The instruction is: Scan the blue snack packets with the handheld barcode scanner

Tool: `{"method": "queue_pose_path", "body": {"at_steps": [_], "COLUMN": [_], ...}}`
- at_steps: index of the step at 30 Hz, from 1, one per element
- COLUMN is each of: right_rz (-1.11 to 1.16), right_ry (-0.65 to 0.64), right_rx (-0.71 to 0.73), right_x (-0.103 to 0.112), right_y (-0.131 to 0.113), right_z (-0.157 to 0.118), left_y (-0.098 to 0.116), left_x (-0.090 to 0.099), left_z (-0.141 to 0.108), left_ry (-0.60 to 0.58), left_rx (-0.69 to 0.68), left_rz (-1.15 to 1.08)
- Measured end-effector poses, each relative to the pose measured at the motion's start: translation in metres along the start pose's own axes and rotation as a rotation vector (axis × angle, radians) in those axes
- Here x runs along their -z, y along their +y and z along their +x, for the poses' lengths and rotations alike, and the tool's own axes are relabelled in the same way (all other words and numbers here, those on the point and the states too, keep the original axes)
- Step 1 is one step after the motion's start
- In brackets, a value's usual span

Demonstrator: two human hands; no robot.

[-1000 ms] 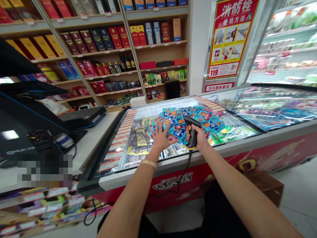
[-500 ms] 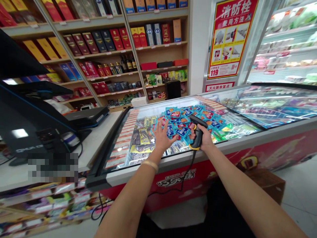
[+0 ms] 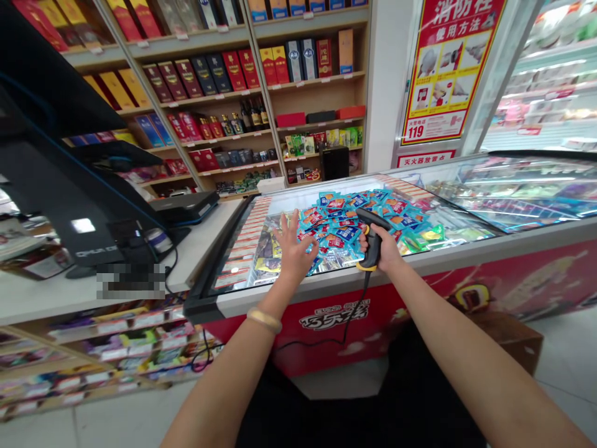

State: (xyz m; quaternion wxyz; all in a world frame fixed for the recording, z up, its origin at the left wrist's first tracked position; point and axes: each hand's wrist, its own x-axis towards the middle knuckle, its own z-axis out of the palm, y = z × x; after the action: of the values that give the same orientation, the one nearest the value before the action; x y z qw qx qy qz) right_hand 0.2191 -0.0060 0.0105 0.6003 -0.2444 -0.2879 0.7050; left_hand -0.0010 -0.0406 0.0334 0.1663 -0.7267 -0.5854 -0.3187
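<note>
My left hand (image 3: 293,252) is spread open at the left edge of a heap of blue snack packets (image 3: 347,227), its thumb side against them. The heap lies in a glass-topped chest freezer (image 3: 448,261), above yellow and brown packets (image 3: 270,255). My right hand (image 3: 380,249) grips a black handheld barcode scanner (image 3: 373,239) with yellow trim, its head pointing up and left over the heap. A black cable (image 3: 357,317) hangs from the scanner's base down the freezer's red front. A pale bangle (image 3: 264,320) circles my left wrist.
A white counter (image 3: 205,233) with a black monitor (image 3: 65,199) and a card terminal (image 3: 184,207) stands left of the freezer. Shelves of boxed liquor (image 3: 205,81) rise behind it. A cardboard box (image 3: 510,339) sits on the floor at right.
My left hand has shifted left, from on top of the heap to its edge. The whole view has swung slightly, with the freezer moving right. The scanner stays in my right hand.
</note>
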Motion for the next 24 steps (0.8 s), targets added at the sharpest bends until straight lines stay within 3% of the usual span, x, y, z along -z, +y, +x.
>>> {"method": "queue_pose_path", "body": {"at_steps": [7,11,15,18,24], "right_rz": [-0.021,-0.018,-0.021,-0.042,-0.012], "right_ry": [-0.016,-0.024,-0.01,-0.003,0.005], "right_rx": [0.016,0.0,-0.018,-0.019,-0.007], "right_x": [0.003,0.002,0.001,0.0,-0.004], "right_y": [0.0,-0.002,-0.003,-0.003,0.0], "right_z": [0.001,0.0,-0.001,-0.001,-0.003], "left_y": [0.01,0.01,0.001,-0.009,-0.018], "left_x": [0.013,0.011,-0.002,-0.011,-0.01], "left_z": [0.005,0.006,0.002,-0.006,-0.017], "left_ry": [-0.078,-0.094,-0.109,-0.222,-0.434], "left_rx": [-0.207,-0.261,-0.032,0.124,0.165], "left_rz": [0.057,0.069,0.04,0.02,0.09]}}
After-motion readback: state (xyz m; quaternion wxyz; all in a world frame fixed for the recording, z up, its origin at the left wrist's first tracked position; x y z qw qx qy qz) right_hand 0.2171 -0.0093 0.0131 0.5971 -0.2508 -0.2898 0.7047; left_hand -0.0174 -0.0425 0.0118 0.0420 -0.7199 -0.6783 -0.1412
